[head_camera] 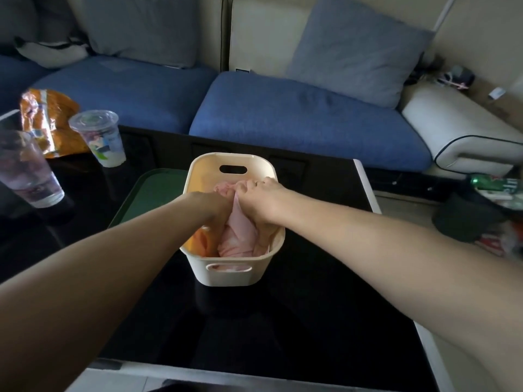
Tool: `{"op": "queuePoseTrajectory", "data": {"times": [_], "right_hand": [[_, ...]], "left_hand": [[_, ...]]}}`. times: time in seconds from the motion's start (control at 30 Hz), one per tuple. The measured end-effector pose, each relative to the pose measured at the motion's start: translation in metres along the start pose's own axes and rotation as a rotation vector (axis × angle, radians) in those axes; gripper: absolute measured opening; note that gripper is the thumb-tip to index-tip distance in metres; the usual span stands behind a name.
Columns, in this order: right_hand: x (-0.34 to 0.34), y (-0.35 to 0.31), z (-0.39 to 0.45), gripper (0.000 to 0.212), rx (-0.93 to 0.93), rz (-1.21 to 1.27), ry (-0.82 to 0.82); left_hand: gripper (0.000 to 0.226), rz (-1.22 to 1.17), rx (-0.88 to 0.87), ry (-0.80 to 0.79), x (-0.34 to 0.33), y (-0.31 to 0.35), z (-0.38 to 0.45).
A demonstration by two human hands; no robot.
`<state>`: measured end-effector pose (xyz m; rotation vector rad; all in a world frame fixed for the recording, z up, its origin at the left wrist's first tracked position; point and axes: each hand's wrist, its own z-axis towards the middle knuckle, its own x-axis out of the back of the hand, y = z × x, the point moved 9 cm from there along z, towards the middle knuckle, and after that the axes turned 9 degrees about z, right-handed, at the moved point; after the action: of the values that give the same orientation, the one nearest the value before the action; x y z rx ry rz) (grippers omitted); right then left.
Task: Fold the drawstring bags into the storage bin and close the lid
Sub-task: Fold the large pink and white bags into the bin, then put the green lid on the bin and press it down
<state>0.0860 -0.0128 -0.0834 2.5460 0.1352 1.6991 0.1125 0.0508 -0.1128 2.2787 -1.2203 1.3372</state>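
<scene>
A cream plastic storage bin (226,274) with cut-out handles stands on the black table. Inside lies a pale pink drawstring bag (239,236), bunched up, with an orange bag (202,241) at its left. Both my hands are down in the bin. My left hand (213,206) presses into the cloth near the orange bag, fingers hidden. My right hand (261,198) is closed on the pink bag's upper part. A dark green lid (154,190) lies flat on the table just left of the bin.
Two clear plastic cups (99,137) (27,171) and an orange snack packet (45,120) sit at the table's left. A blue sofa (297,114) with cushions runs behind the table. Clutter and a green bottle (492,185) lie on the floor at right.
</scene>
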Motion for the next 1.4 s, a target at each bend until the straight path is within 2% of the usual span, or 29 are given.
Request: {"op": "queuePoseTrajectory", "data": {"times": [0.1, 0.27, 0.37, 0.43, 0.5, 0.53, 0.6, 0.67, 0.7, 0.77, 0.8, 0.87, 0.9, 0.93, 0.97, 1.0, 1.07, 1.1, 1.13, 1.2, 1.33, 1.4], "right_hand": [[-0.001, 0.002, 0.006, 0.080, -0.041, -0.006, 0.019], [0.011, 0.011, -0.010, 0.063, 0.020, -0.202, 0.130], [0.021, 0.007, -0.037, 0.064, 0.022, -0.167, 0.287], [0.023, 0.010, -0.059, 0.071, 0.078, 0.053, 0.364], [0.018, 0.025, -0.074, 0.092, 0.086, 0.393, 0.289], [0.013, 0.031, -0.080, 0.097, 0.074, 0.479, 0.241], [0.007, 0.033, -0.081, 0.086, 0.101, 0.583, 0.233], [0.005, 0.034, -0.087, 0.085, 0.118, 0.673, 0.320], [0.004, 0.035, -0.088, 0.086, 0.099, 0.682, 0.369], [-0.004, 0.040, -0.088, 0.089, 0.050, 0.680, 0.385], [-0.010, 0.041, -0.084, 0.090, 0.025, 0.648, 0.345], [-0.021, 0.043, -0.080, 0.085, -0.023, 0.535, 0.248], [-0.024, 0.046, -0.078, 0.081, -0.031, 0.517, 0.217], [-0.026, 0.049, -0.079, 0.077, -0.026, 0.530, 0.202], [-0.027, 0.053, -0.080, 0.072, -0.012, 0.566, 0.193], [-0.028, 0.058, -0.083, 0.069, 0.004, 0.598, 0.188], [-0.029, 0.069, -0.084, 0.067, 0.040, 0.587, 0.169], [-0.029, 0.074, -0.084, 0.067, 0.062, 0.565, 0.165], [-0.029, 0.077, -0.082, 0.067, 0.080, 0.545, 0.168], [-0.031, 0.083, -0.078, 0.065, 0.097, 0.502, 0.189], [-0.036, 0.089, -0.071, 0.066, 0.098, 0.452, 0.217], [-0.035, 0.088, -0.070, 0.068, 0.125, 0.460, 0.235]], "left_hand": [[0.128, -0.029, 0.030, 0.002, 0.001, 0.001, -0.004], [0.064, -0.088, 0.007, -0.037, 0.006, 0.018, -0.008], [0.061, -0.138, 0.042, 0.002, 0.013, 0.046, -0.009], [0.061, -0.161, 0.058, 0.047, 0.026, 0.066, -0.016], [0.044, -0.210, -0.012, -0.081, 0.025, 0.075, -0.016], [0.040, -0.189, -0.030, -0.122, 0.027, 0.076, -0.021], [0.036, -0.150, -0.074, -0.093, 0.041, 0.070, -0.031], [0.033, -0.066, -0.103, -0.048, 0.057, 0.070, -0.039], [0.023, -0.079, -0.090, 0.001, 0.065, 0.066, -0.044], [0.011, -0.318, 0.017, 0.176, 0.085, 0.042, -0.054], [0.010, -0.504, 0.083, 0.317, 0.093, 0.024, -0.060], [0.016, -0.789, 0.285, 0.810, 0.105, -0.023, -0.084], [0.020, -0.822, 0.391, 0.971, 0.097, -0.039, -0.097], [0.021, -0.821, 0.472, 1.021, 0.082, -0.050, -0.099], [0.023, -0.814, 0.527, 0.962, 0.062, -0.056, -0.092], [0.033, -0.798, 0.572, 0.820, 0.036, -0.058, -0.078], [0.072, -0.718, 0.655, 0.454, -0.025, -0.057, -0.054], [0.088, -0.671, 0.688, 0.331, -0.051, -0.057, -0.049], [0.095, -0.624, 0.704, 0.267, -0.069, -0.056, -0.045], [0.086, -0.541, 0.703, 0.260, -0.087, -0.054, -0.040], [0.036, -0.470, 0.661, 0.353, -0.074, -0.056, -0.038], [0.019, -0.459, 0.625, 0.422, -0.057, -0.049, -0.049]]}}
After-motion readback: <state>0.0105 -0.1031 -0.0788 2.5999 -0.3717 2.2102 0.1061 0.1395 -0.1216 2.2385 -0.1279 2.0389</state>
